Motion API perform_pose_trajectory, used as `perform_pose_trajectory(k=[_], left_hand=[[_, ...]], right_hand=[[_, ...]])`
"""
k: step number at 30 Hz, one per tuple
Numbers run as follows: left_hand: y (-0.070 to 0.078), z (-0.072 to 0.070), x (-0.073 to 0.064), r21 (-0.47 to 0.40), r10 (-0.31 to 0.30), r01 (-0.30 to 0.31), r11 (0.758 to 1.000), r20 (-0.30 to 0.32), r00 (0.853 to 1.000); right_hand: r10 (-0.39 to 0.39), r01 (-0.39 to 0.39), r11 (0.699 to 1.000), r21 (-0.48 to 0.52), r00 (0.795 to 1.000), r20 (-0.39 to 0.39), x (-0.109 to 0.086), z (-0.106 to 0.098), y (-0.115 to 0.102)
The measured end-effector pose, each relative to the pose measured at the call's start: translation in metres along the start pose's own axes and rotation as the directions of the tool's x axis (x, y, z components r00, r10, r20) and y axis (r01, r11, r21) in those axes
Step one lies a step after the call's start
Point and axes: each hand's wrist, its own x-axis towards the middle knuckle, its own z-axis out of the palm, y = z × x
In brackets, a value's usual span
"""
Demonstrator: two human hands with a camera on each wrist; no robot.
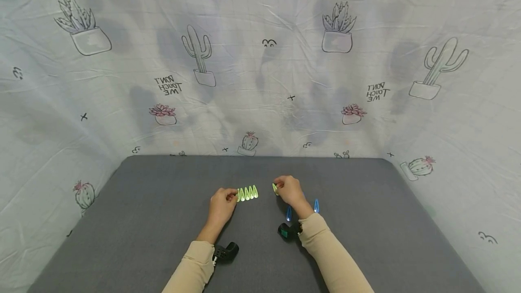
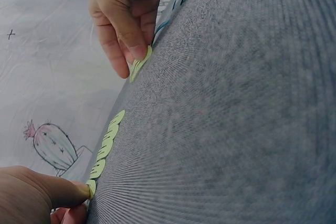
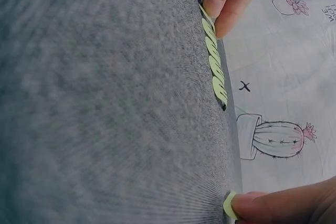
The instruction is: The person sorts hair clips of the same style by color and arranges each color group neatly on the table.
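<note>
A row of several yellow-green snap hair clips (image 1: 247,193) lies side by side on the grey table. At the row's left end my left hand (image 1: 222,205) pinches the outermost yellow-green hair clip (image 2: 91,188) between thumb and finger. To the right of the row, across a short gap, my right hand (image 1: 291,191) pinches another yellow-green hair clip (image 1: 275,188), partly covered by the fingertips. Two blue snap hair clips lie near my right wrist: one blue clip (image 1: 289,213) on its left, the other blue clip (image 1: 316,205) on its right.
The grey table (image 1: 171,184) ends at a pale curtain (image 1: 244,67) printed with cacti, which hangs behind and along both sides. A black wrist camera (image 1: 227,251) sits on the left wrist, and another black wrist camera (image 1: 287,231) on the right.
</note>
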Motion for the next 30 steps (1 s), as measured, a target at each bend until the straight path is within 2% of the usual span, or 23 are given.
perform_pose_trajectory(k=[6, 10, 14, 15, 18, 21, 26, 30], left_hand=[[-0.002, 0.002, 0.001, 0.001, -0.004, 0.004, 1.0, -0.005, 1.0], [-0.003, 0.003, 0.001, -0.012, -0.002, 0.002, 1.0, -0.014, 1.0], [-0.004, 0.003, 0.0, -0.04, 0.052, -0.053, 0.998, -0.041, 0.998], [-0.004, 0.002, -0.001, -0.041, 0.08, -0.082, 0.996, -0.06, 0.995], [-0.004, 0.002, -0.001, -0.054, 0.106, -0.111, 0.992, -0.078, 0.991], [-0.003, 0.002, -0.001, -0.043, 0.081, -0.084, 0.996, -0.067, 0.994], [-0.002, 0.001, 0.001, -0.007, 0.015, -0.015, 1.0, -0.012, 1.0], [0.0, 0.0, 0.0, 0.005, -0.006, 0.006, 1.0, 0.008, 1.0]], right_hand=[[-0.006, 0.004, 0.996, 0.088, 1.0, 0.025, -0.001, -0.001, 0.002], [0.038, -0.05, 0.978, 0.203, 0.997, 0.065, -0.003, -0.002, 0.001], [0.083, -0.113, 0.943, 0.313, 0.991, 0.106, -0.004, -0.004, -0.003], [0.087, -0.119, 0.937, 0.327, 0.99, 0.112, -0.004, -0.004, -0.004], [0.087, -0.127, 0.923, 0.364, 0.989, 0.123, -0.004, -0.005, -0.007], [0.085, -0.133, 0.906, 0.401, 0.987, 0.135, -0.004, -0.004, -0.009], [0.086, -0.156, 0.866, 0.475, 0.982, 0.166, -0.003, 0.0, -0.012], [0.092, -0.176, 0.854, 0.489, 0.977, 0.192, -0.006, 0.002, -0.021]])
